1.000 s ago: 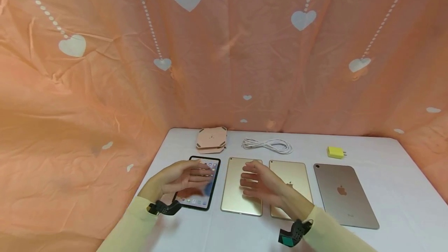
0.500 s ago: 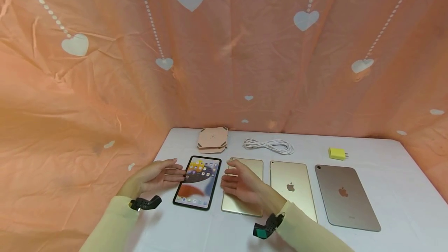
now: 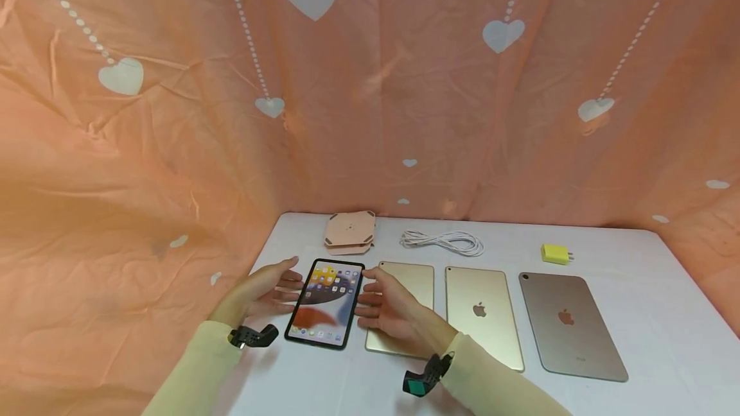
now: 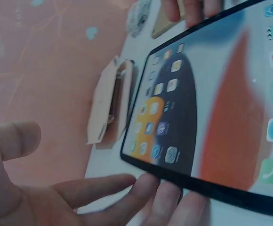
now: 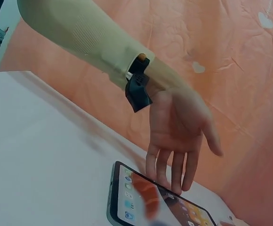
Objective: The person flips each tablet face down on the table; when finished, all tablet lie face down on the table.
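A black-edged tablet (image 3: 325, 303) with its screen lit lies face up on the white table. My left hand (image 3: 254, 297) is at its left side with fingers extended; in the left wrist view the fingertips (image 4: 169, 197) touch or tuck just under the tablet's edge. My right hand (image 3: 399, 316) is at the opposite side, its fingers extended at the tablet's right edge, above a gold tablet (image 3: 413, 278) that lies face down. The right wrist view shows my left hand (image 5: 179, 122) reaching down to the lit tablet. Both thumbs stand away from the screen.
Further right lie a second gold tablet (image 3: 485, 316) and a grey tablet (image 3: 572, 326), both face down. Along the back are a pink folding stand (image 3: 349, 228), a coiled white cable (image 3: 442, 241) and a yellow charger plug (image 3: 555, 253). An orange cloth (image 3: 376, 114) hangs behind.
My left hand moved left off the screen to the tablet's left edge, then slightly inward. The right hand moved left across the gold tablets to the right edge. The lit tablet stays in place.
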Demonstrator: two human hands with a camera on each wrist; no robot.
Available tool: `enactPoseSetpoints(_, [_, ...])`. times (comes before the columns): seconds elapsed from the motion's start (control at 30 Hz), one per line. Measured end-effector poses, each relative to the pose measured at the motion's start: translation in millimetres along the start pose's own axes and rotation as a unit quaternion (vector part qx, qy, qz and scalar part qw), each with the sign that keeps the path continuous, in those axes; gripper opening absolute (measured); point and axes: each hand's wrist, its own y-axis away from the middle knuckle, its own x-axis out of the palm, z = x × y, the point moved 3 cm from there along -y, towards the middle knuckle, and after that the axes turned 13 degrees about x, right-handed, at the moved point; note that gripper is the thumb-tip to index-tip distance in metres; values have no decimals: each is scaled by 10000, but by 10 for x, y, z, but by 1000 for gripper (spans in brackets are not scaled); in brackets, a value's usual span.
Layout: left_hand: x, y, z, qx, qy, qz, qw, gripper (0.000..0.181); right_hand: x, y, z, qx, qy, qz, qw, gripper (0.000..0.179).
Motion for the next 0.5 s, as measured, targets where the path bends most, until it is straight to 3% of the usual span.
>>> enactPoseSetpoints(0.1, [75,-28,-15,-152,-354,-177,9991,77,30,-20,18,69,-105,-99,9999,93])
enactPoseSetpoints(0.27, [199,-38,-53,-189,-973,-159,9949,73,79,-34,45,250,-257,-170,9992,90])
enactPoseSetpoints(0.5, [300,-68,-44,-157,-1104,-84,9937,73,110,31,49,190,-161,112,9996,79])
